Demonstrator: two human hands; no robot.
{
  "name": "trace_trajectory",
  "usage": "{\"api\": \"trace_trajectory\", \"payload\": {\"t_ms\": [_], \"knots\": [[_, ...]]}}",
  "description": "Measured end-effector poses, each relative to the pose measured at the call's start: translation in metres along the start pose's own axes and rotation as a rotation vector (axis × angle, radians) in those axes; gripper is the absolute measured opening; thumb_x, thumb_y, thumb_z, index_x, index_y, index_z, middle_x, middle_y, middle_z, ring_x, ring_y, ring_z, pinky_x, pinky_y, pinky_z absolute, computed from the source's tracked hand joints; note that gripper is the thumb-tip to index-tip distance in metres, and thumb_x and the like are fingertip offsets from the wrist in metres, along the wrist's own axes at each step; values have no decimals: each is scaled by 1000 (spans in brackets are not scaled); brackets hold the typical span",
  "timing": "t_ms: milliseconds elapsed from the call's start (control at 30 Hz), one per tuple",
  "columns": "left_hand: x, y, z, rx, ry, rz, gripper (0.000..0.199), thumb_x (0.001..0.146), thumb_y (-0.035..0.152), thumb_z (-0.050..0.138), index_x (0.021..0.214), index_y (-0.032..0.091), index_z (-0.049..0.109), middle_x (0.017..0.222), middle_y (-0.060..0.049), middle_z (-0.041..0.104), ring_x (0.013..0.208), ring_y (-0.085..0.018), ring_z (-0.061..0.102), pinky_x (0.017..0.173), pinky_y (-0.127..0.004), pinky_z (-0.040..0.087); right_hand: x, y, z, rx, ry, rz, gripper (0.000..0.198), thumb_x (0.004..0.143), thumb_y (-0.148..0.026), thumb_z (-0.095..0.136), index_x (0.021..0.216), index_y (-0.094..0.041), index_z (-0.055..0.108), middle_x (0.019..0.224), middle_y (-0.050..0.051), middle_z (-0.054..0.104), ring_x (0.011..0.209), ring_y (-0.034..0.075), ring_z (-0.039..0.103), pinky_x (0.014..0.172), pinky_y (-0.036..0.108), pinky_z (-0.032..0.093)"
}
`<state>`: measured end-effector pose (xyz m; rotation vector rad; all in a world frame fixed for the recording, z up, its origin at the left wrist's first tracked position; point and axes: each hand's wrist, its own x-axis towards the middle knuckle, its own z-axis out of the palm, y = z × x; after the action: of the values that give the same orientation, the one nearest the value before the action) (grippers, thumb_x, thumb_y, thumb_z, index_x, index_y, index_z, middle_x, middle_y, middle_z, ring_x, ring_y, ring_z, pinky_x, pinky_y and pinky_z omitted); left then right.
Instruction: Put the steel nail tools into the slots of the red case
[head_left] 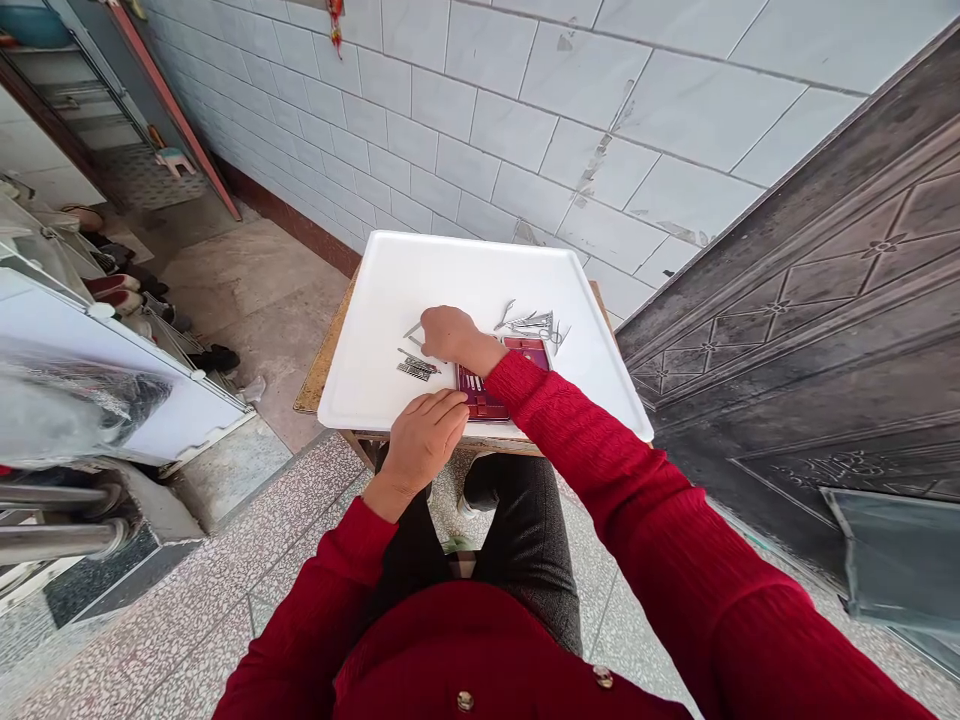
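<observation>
On the white tray [390,275] lies an opened dark red manicure case [487,408] with small metal tools in its slots. At its near left corner my left hand [427,432] grips the edge, fingers over the top. My right hand [448,335] reaches across above the case, its fingers curled closed around a slim two-pronged metal tool [412,332] that sticks out to the left. Its other end is hidden by the hand. Just below that hand lie several small metal pieces, perhaps nail clippers [417,368]. Right of the case's top are nippers [505,314] and scissors [553,336].
The tray rests on a wooden table [319,385] against a tiled wall [450,130]. A dark metal door [795,290] stands close on the right. To the left are a white shelf unit [180,395] and several shoes [124,295].
</observation>
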<state>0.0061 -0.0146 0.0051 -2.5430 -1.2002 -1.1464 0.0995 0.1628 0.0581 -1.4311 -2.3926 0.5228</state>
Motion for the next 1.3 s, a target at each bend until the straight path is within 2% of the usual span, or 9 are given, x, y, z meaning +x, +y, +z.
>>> {"api": "trace_trajectory", "payload": {"t_ms": [100, 200, 367, 500, 667, 767, 833, 933, 1300], "knots": [[0, 0, 0, 1, -20, -10, 22, 106, 18, 52, 107, 22, 73, 124, -6, 78, 118, -22, 72, 100, -40, 56, -3, -12, -8, -190, -113, 73, 25, 62, -9, 86, 83, -16, 75, 81, 18, 73, 96, 43, 72, 81, 47, 59], [0, 0, 0, 15, -9, -5, 22, 106, 18, 52, 108, 22, 73, 124, -5, 78, 117, -22, 72, 100, -40, 56, -10, -27, -16, -308, -166, 66, 26, 66, -12, 83, 90, -15, 76, 89, 21, 76, 95, 41, 73, 80, 46, 59], [-1, -1, 1, 18, 36, 30, 19, 105, 16, 54, 107, 20, 73, 122, -6, 79, 115, -22, 73, 99, -39, 56, -20, -37, -30, -360, -207, 79, 22, 73, -18, 77, 94, -12, 77, 96, 21, 77, 93, 36, 74, 75, 39, 58], [0, -2, 1, 23, 55, 37, 19, 105, 16, 55, 108, 20, 73, 122, -6, 79, 114, -22, 74, 99, -39, 57, -31, -17, -46, -113, -154, 70, 6, 78, -17, 66, 78, -14, 72, 82, 10, 76, 78, 24, 72, 68, 31, 54], [2, -2, 1, 8, 45, 27, 21, 105, 16, 53, 111, 21, 73, 121, -6, 80, 117, -22, 74, 101, -39, 57, -58, 30, -56, 526, -63, 154, 16, 78, -7, 60, 67, -17, 58, 55, -1, 64, 44, 9, 53, 46, 21, 41], [2, -2, 1, 3, 36, 18, 22, 106, 17, 52, 111, 22, 73, 120, -6, 80, 116, -22, 74, 100, -40, 57, -75, 55, -53, 752, -1, 220, 13, 76, -6, 67, 78, -17, 60, 50, -4, 62, 41, 9, 53, 42, 19, 42], [3, -2, 1, 1, 30, 14, 22, 106, 18, 52, 111, 22, 73, 120, -6, 80, 116, -22, 74, 100, -40, 57, -85, 68, -50, 852, 46, 208, 30, 73, -7, 72, 100, -16, 63, 52, -6, 65, 42, 11, 56, 43, 19, 45], [4, -3, 0, 8, 33, 20, 21, 106, 18, 53, 110, 21, 73, 120, -6, 80, 115, -22, 74, 99, -40, 57, -94, 80, -47, 912, 101, 159, 54, 73, -10, 75, 124, -15, 59, 56, -8, 67, 43, 11, 59, 43, 18, 47], [7, 0, -4, 33, 31, 34, 16, 104, 16, 57, 108, 20, 72, 120, -7, 80, 114, -23, 75, 98, -39, 56, -93, 81, -38, 783, 189, 191, 43, 80, -10, 67, 123, -14, 67, 61, -5, 69, 43, 11, 57, 42, 20, 44]]}}
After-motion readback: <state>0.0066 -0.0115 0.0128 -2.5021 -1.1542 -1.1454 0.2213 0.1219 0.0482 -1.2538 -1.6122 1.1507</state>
